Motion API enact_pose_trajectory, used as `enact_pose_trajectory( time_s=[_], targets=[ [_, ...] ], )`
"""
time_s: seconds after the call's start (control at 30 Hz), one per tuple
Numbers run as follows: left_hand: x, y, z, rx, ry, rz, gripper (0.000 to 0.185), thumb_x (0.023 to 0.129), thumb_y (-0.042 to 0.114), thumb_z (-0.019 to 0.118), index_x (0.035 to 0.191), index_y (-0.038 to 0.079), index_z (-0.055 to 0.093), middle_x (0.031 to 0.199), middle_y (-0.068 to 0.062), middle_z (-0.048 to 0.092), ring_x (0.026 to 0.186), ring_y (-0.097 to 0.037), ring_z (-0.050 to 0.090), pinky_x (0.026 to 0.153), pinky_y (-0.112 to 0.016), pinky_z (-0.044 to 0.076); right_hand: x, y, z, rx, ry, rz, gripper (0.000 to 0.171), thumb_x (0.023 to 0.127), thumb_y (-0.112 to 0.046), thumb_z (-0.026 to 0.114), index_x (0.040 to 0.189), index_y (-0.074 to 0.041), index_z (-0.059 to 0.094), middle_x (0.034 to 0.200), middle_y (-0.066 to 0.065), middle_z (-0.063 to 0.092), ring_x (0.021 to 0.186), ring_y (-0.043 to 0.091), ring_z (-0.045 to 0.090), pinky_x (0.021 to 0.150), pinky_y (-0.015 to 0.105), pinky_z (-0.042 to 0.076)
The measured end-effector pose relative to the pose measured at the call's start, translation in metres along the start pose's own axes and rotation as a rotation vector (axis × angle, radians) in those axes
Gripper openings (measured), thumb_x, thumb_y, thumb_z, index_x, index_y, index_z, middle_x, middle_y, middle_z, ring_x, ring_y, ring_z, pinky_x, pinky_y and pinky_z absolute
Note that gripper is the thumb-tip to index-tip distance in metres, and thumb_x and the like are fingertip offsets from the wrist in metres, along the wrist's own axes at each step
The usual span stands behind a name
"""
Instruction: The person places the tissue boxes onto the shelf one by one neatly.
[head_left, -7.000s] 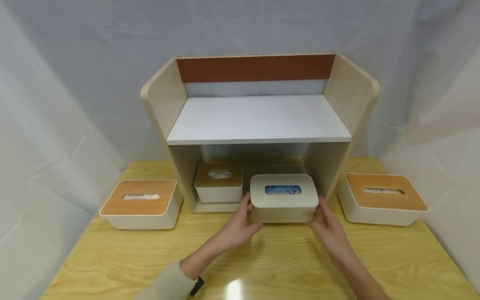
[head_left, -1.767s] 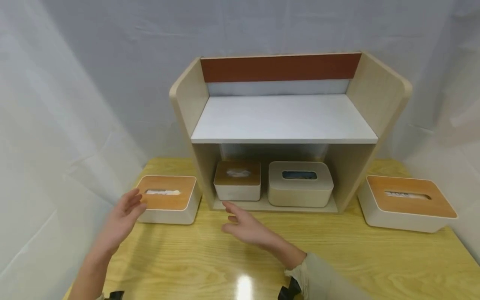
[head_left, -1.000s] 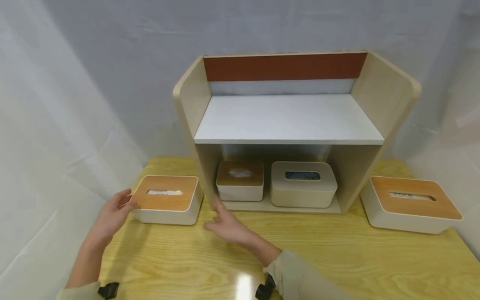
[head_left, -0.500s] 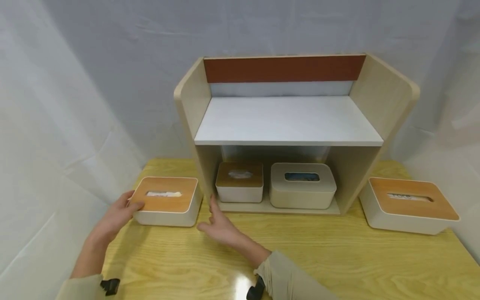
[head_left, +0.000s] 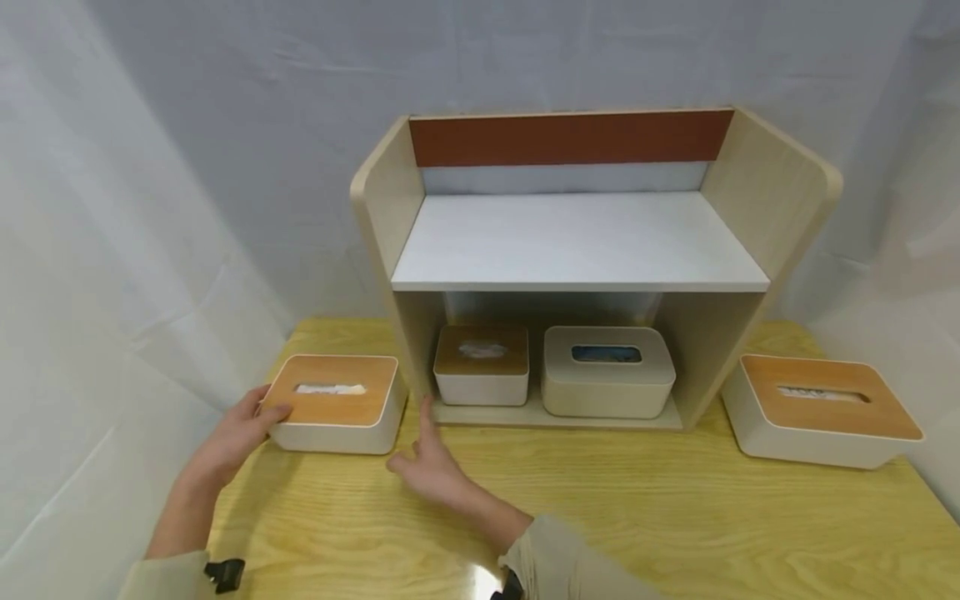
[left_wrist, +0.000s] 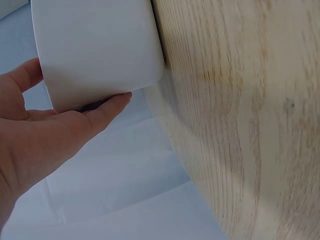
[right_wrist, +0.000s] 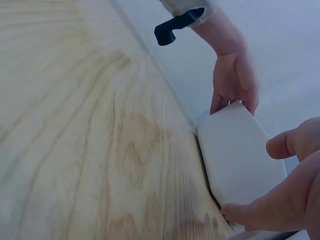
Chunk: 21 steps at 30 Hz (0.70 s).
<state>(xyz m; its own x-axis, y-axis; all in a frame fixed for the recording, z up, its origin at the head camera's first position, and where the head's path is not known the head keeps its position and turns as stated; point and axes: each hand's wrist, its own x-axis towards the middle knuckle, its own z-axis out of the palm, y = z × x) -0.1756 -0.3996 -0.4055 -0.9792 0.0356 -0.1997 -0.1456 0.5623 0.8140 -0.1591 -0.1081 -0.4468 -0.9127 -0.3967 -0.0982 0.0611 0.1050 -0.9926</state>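
A white tissue box with a wooden lid (head_left: 330,402) stands on the table left of the shelf unit. My left hand (head_left: 258,414) holds its left end, thumb on the lid's edge and fingers round the side; the left wrist view shows the white box wall (left_wrist: 95,50) between thumb and fingers (left_wrist: 107,105). My right hand (head_left: 416,450) is open just off the box's right front corner, index finger pointing up. In the right wrist view its thumb (right_wrist: 250,210) touches the near corner of the box (right_wrist: 237,160), and the left hand (right_wrist: 234,82) grips the far end.
A two-level wooden shelf unit (head_left: 577,242) stands at the back of the yellow wooden table (head_left: 637,500). Its lower level holds a small wood-lidded box (head_left: 482,364) and a beige box (head_left: 607,371). Another wood-lidded tissue box (head_left: 825,408) sits at the right.
Both hands left the beige box in the lower shelf and moved to the left tissue box. In the last half second the right hand drew closer to its corner; the left hand kept its hold.
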Motion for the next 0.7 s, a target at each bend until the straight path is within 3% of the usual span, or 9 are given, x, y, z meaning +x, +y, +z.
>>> enact_pose_trajectory(
  time_s=[0.23, 0.47, 0.7],
  targets=[
    [-0.001, 0.0, -0.001, 0.006, -0.01, 0.018, 0.078, 0.107, 0.038, 0.041, 0.152, -0.014, 0.006, 0.146, -0.039, 0.033, 0.123, -0.033, 0.048, 0.087, -0.021, 0.046, -0.006, -0.004, 0.011, 0.022, 0.0, 0.005, 0.109, 0.082, -0.007, 0.066, 0.159, -0.011, -0.012, 0.164, 0.019, -0.007, 0.139, 0.05, 0.031, 0.107, 0.049, 0.042],
    [0.003, 0.0, 0.0, -0.001, -0.019, 0.02, 0.077, 0.107, 0.036, 0.041, 0.152, -0.015, 0.004, 0.146, -0.039, 0.032, 0.122, -0.032, 0.049, 0.089, -0.024, 0.047, -0.004, -0.005, 0.015, -0.003, -0.004, 0.021, 0.105, 0.082, -0.01, 0.065, 0.16, -0.011, -0.005, 0.165, 0.016, 0.003, 0.14, 0.047, 0.033, 0.11, 0.05, 0.038],
    [0.006, 0.0, 0.0, -0.025, -0.016, 0.02, 0.075, 0.107, 0.034, 0.042, 0.151, -0.016, 0.007, 0.144, -0.039, 0.035, 0.104, -0.006, 0.053, 0.083, -0.016, 0.045, 0.004, -0.004, 0.016, -0.03, 0.018, 0.038, 0.1, 0.081, -0.008, 0.065, 0.16, -0.007, 0.003, 0.165, 0.016, 0.01, 0.143, 0.043, 0.031, 0.116, 0.051, 0.029]
  ],
)
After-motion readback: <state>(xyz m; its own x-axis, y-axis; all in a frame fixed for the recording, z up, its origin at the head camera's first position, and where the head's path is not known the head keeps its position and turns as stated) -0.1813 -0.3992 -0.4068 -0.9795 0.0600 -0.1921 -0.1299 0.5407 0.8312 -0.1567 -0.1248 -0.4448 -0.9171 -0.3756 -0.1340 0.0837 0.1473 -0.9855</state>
